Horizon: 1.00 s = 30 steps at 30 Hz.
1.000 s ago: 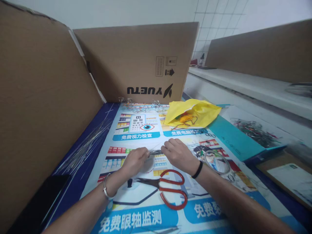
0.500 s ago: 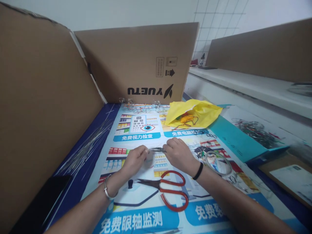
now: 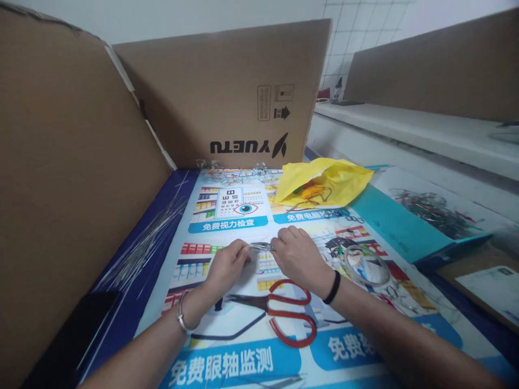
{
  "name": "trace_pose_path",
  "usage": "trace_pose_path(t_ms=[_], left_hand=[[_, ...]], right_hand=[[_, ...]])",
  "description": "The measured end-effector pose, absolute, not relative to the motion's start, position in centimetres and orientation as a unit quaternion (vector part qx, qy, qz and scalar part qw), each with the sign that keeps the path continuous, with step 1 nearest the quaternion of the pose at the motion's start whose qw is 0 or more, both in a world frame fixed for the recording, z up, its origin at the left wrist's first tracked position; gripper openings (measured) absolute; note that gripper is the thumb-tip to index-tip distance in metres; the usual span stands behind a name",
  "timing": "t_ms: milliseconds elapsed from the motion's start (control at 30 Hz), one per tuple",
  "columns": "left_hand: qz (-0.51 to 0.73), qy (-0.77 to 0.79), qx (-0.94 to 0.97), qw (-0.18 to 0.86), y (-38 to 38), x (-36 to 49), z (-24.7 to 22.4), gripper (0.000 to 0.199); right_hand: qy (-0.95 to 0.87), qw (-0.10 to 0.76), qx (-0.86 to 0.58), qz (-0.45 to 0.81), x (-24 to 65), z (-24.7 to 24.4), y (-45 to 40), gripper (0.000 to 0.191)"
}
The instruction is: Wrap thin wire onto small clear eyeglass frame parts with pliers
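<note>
My right hand (image 3: 298,259) is closed around small metal pliers (image 3: 260,246), whose jaws point left over the printed sheet. My left hand (image 3: 227,267) is pinched shut right at the tips of the pliers. What lies between its finger and thumb is too small to make out. Just below both hands, red-handled scissors (image 3: 265,303) lie flat, blades toward the left. To the right of my right forearm rests a coil of thin pale wire (image 3: 367,282).
A yellow bag (image 3: 344,181) with orange material inside lies behind my hands. Thin wires (image 3: 135,246) lie at the left, near a black flat object (image 3: 73,337). A teal folder (image 3: 389,227) and a tangled wire heap (image 3: 433,213) are at right. Cardboard panels (image 3: 227,97) stand around.
The camera view has shifted slightly. Both hands remain close together at the pliers, which have turned a little; my left fingers stay at their tips. The scissors lie as before.
</note>
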<state>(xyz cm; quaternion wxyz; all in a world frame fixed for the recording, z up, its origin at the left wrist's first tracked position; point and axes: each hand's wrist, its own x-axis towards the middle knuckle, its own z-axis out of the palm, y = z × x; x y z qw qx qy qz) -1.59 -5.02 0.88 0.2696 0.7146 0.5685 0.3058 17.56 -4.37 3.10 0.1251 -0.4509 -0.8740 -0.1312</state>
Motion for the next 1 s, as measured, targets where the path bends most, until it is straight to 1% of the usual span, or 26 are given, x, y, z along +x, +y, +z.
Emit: trace_pose_path(t_ms=[300,533,800,1000], left_hand=[[0.229,0.593,0.749,0.188,-5.06,-1.59,0.83,0.024],[0.197,0.588,0.774,0.126,-5.00,-1.52,0.47,0.022],[0.196,0.583,0.780,0.113,-4.95,-1.62,0.14,0.020],[0.198,0.582,0.780,0.115,-4.90,-1.60,0.25,0.022]], right_hand=[[-0.878,0.123,-0.429,-0.174,17.49,2.89,-4.53,0.008],[-0.882,0.121,-0.422,-0.173,17.41,3.38,-4.93,0.009],[-0.889,0.117,-0.413,-0.160,17.52,3.48,-4.91,0.010],[-0.889,0.106,-0.415,-0.163,17.56,3.46,-4.94,0.011]])
